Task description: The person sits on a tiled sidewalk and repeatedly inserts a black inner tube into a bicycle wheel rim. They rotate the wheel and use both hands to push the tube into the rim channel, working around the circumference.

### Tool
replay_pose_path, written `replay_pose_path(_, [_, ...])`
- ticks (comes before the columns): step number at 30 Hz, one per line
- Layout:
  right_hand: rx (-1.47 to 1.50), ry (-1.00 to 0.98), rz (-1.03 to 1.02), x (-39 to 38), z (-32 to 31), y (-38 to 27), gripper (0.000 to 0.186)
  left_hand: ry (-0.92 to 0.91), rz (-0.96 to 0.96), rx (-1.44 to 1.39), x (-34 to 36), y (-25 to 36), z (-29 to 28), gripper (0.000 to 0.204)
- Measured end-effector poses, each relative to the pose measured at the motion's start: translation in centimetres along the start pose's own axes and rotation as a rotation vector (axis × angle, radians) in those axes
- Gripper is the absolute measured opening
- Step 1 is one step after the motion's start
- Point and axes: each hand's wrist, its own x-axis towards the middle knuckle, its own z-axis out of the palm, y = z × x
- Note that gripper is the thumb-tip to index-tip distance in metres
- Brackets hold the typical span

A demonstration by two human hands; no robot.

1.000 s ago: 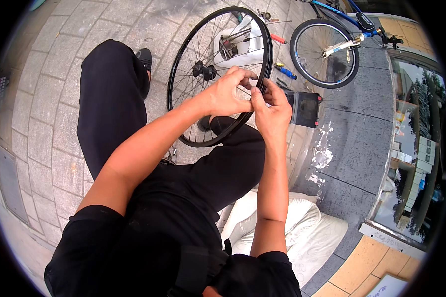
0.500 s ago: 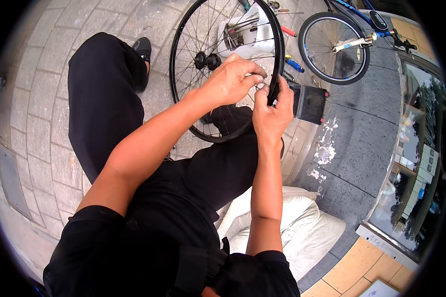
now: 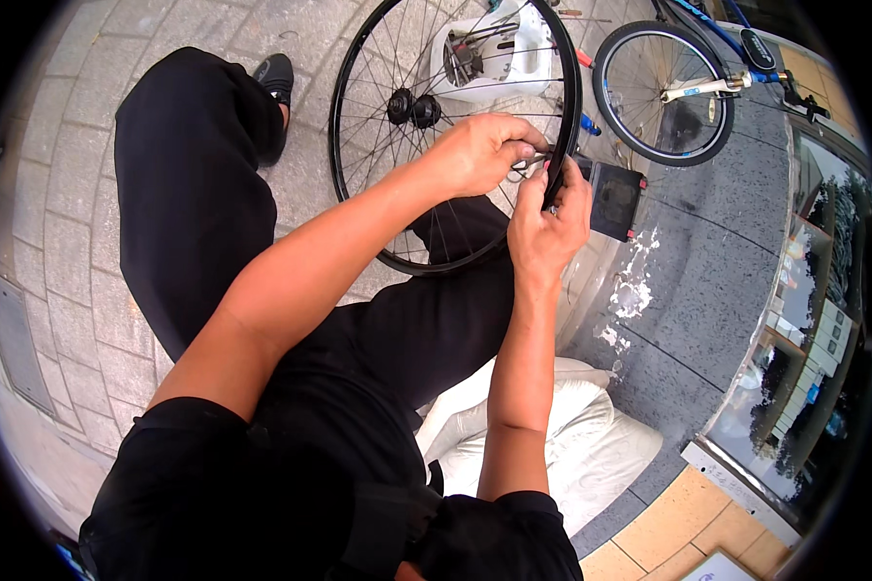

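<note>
A black spoked bicycle wheel (image 3: 334, 131) leans upright across my leg, its black hub (image 3: 413, 108) to the left of my hands. My left hand (image 3: 484, 155) is inside the rim, thumb and forefinger pinched on a small, thin metal piece (image 3: 523, 174) beside the spokes. Its kind is too small to tell. My right hand (image 3: 549, 228) is closed round the wheel's right side, with thumb inside and fingers outside. Both hands' fingertips nearly meet at the rim.
Beyond the wheel lies a cut white plastic container (image 3: 518, 73) with metal parts inside. To its right is a bicycle (image 3: 664, 92); a black case (image 3: 615, 200) lies nearer. Pale cloth (image 3: 591, 436) rests near my right arm, and a glass window (image 3: 794, 320) borders the right.
The wheel's right side and both hands have shifted slightly right in the picture. A thin metal loop now shows below my left fingers. My right hand still grips the rim.
</note>
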Motion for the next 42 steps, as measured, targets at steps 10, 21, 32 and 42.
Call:
replay_pose_path(10, [-0.015,-0.006,-0.026,-0.21,-0.05,0.31,0.036,0.032,-0.037,0.090,0.37,0.15,0.72,0.022])
replay_pose_path(21, [0.037,-0.012,-0.001,-0.54,-0.26,0.40,0.038,-0.058,-0.083,0.078,0.39,0.10,0.43,0.024])
replay_pose_path(32, [0.042,-0.014,-0.022,-0.36,-0.22,0.63,0.038,-0.018,-0.003,0.058,0.23,-0.66,0.51,0.024])
replay_pose_path(42, [0.014,-0.009,-0.030,-0.40,-0.26,0.67,0.038,-0.029,-0.006,0.060,0.32,-0.31,0.57,0.023])
